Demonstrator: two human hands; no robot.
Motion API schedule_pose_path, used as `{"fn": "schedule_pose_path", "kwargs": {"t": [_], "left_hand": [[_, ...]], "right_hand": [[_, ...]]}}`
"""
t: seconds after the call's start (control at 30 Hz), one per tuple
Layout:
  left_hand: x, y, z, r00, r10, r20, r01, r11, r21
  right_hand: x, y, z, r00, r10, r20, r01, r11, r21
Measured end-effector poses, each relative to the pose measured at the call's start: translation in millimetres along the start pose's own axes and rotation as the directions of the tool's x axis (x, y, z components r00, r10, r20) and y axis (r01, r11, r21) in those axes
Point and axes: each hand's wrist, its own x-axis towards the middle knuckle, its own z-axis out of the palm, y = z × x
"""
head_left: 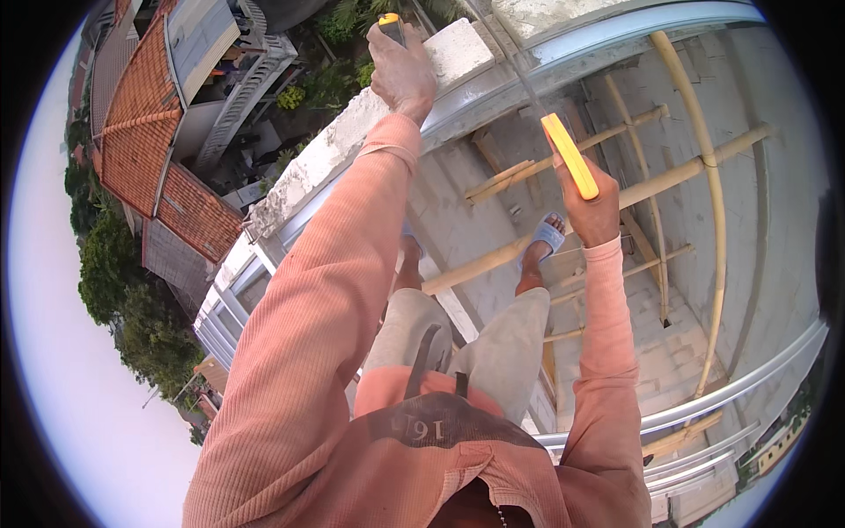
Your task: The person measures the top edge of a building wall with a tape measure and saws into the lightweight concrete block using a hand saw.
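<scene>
My left hand, at the top of the white masonry ledge, grips a small yellow-and-black object that looks like a tape measure. My right hand, over the bamboo framework, is closed on a long yellow handle. A thin grey strip runs from its upper end toward the top edge; I cannot tell exactly what tool it is. My sandaled right foot is by a horizontal bamboo pole; my left foot is partly hidden behind my sleeve.
Bamboo poles cross over a concrete-walled space far below. Metal rails curve along the right and upper sides. Beyond the ledge, to the left and lower, are red tiled roofs, a white stair and trees.
</scene>
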Motion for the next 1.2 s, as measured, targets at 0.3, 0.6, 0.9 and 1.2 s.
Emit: {"fn": "schedule_pose_path", "kwargs": {"t": [0.3, 0.6, 0.9, 1.2], "left_hand": [[12, -9, -8, 1.000, -0.021, -0.009, 0.021, 1.000, 0.007], [2, -7, -3, 1.000, -0.018, -0.002, 0.018, 1.000, 0.005], [6, -2, -5, 1.000, 0.010, -0.012, -0.010, 1.000, 0.009], [5, -2, -5, 1.000, -0.013, 0.009, 0.013, 1.000, 0.000]], "right_hand": [[-94, -9, -44, 0.989, 0.148, 0.029, -0.148, 0.989, 0.001], [-14, -26, -11, 0.996, 0.083, 0.018, -0.083, 0.997, -0.002], [23, 9, -64, 0.784, 0.320, 0.532, -0.524, 0.801, 0.290], [-27, -43, -6, 0.998, -0.018, 0.064, 0.012, 0.996, 0.084]]}}
